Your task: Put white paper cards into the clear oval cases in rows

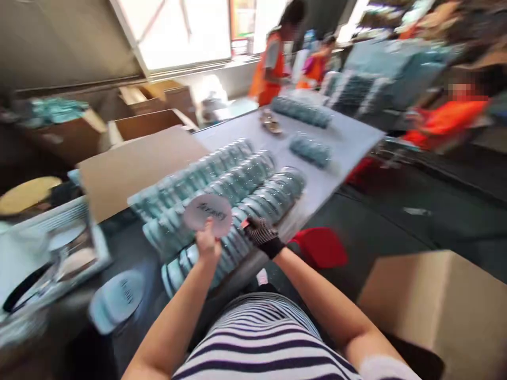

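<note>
My left hand [207, 244] is bare and closed on the lower edge of a pale round disc with dark script lettering [208, 213], holding it up facing me. My right hand [261, 235] wears a dark mesh glove and rests on the near end of the long rows of light-blue round tins [237, 182], its fingers bent; whether it grips anything is blurred. The rows lie side by side on a grey table [348, 140] directly in front of me. Another pale oval piece with lettering [116, 300] lies low at the left.
A flat cardboard sheet [130, 169] and open cartons [146, 124] stand left of the rows. A white tray of parts [55, 248] is at far left. A cardboard box [439, 306] sits at right, a red stool [320, 245] below the table. People in orange [271, 63] work at the far end.
</note>
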Tool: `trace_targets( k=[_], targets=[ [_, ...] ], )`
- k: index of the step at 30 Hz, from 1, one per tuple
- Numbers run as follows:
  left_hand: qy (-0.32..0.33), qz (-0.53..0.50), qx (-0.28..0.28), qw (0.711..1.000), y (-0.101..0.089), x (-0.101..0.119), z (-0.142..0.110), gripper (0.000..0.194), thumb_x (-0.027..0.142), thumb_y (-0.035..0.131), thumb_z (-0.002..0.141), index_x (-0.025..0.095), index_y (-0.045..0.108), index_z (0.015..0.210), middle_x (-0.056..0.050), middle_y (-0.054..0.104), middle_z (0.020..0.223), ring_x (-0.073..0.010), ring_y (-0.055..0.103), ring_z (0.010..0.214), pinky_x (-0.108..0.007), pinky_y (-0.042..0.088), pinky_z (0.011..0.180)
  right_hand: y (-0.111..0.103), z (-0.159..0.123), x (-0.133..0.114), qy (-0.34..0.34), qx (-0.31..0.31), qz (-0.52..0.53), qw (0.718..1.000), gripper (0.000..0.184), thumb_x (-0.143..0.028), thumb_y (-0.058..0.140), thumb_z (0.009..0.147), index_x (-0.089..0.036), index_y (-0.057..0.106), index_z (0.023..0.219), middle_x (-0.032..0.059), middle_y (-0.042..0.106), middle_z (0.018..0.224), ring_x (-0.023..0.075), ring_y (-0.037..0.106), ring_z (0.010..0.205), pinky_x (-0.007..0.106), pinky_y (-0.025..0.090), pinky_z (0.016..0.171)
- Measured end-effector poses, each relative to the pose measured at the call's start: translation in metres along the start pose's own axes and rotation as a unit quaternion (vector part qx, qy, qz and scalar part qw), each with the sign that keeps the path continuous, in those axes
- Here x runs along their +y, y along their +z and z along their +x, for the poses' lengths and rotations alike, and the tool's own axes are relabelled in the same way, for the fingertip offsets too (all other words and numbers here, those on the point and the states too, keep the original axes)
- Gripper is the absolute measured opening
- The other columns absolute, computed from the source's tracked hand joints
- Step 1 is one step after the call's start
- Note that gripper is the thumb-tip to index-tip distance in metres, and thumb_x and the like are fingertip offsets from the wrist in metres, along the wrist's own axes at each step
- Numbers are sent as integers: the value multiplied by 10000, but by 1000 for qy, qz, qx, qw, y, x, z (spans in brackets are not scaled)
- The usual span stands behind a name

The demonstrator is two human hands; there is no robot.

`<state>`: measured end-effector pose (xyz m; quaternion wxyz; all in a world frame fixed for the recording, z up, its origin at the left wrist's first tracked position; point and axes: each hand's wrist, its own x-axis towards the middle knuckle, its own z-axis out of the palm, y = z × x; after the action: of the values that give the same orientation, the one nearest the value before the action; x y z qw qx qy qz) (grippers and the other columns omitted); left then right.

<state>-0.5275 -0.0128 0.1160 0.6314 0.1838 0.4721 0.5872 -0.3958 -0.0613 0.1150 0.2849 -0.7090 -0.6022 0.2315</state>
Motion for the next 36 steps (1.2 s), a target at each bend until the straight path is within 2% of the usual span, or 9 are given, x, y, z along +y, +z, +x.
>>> trace_targets(
  k=[3,8,12,14,17,21,23,31,36],
  targets=[
    [18,-33,46,998,-26,15,-2,217,103,649,850,191,646,1048,-46,711,999,-132,672,814,-242,551,724,8,19,-15,-74,74,29,994,456,-318,380,957,-120,536,1337,140,631,1235,211,576,1173,364,464,1007],
    [-3,-75,-37,997,-30,12,-15,246,180,701,809,187,689,1054,-61,730,1013,-166,696,833,-249,559,712,19,2,-46,-241,84,-39,966,537,-265,457,882,-96,490,1390,171,473,1438,254,418,1345,415,363,1125],
    [-42,-57,-48,996,-32,19,-11,240,180,732,786,158,708,1024,-69,738,974,-164,699,825,-244,562,739,20,10,-59,-123,49,33,991,398,-240,390,885,-120,624,1182,140,676,1132,209,636,988,321,517,884],
    [-32,-61,-16,997,-36,28,-5,267,151,709,808,184,693,1073,-57,737,999,-168,700,865,-279,567,805,7,5,-50,-35,116,33,992,386,-317,376,914,-112,644,1103,143,701,1007,216,648,880,312,529,782],
    [2,-85,37,996,-46,43,7,283,130,670,848,208,664,1119,-54,719,1097,-172,689,959,-350,553,913,-16,-41,-24,-34,169,-49,984,442,-426,379,934,-124,660,1092,144,709,931,240,664,863,307,514,715],
    [-1,-100,69,993,-61,50,17,265,123,644,872,205,655,1124,-58,715,1117,-177,679,1015,-397,538,966,-16,-122,-2,-107,-18,-106,988,362,-340,402,939,-250,664,1172,46,738,943,175,700,821,233,496,664],
    [-3,-105,66,992,-65,49,17,275,124,639,877,206,650,1139,-61,711,1134,-176,680,1022,-403,532,979,-1,-139,-4,-109,-76,-117,984,367,-280,394,942,-288,643,1210,16,736,1018,155,701,866,220,496,701],
    [13,-111,60,992,-64,45,17,318,138,646,876,195,629,1188,-86,695,1178,-182,666,1083,-375,526,991,57,-77,-37,-37,-125,-209,969,353,-360,365,994,-218,560,1252,64,727,993,199,691,906,260,436,697],
    [15,-126,72,989,-65,43,16,277,130,635,877,195,637,1146,-82,661,1251,-200,640,1138,-420,501,1025,62,-87,-20,-51,-87,-233,967,437,-474,335,997,-155,595,1141,92,718,893,218,692,848,270,404,671]
  ],
)
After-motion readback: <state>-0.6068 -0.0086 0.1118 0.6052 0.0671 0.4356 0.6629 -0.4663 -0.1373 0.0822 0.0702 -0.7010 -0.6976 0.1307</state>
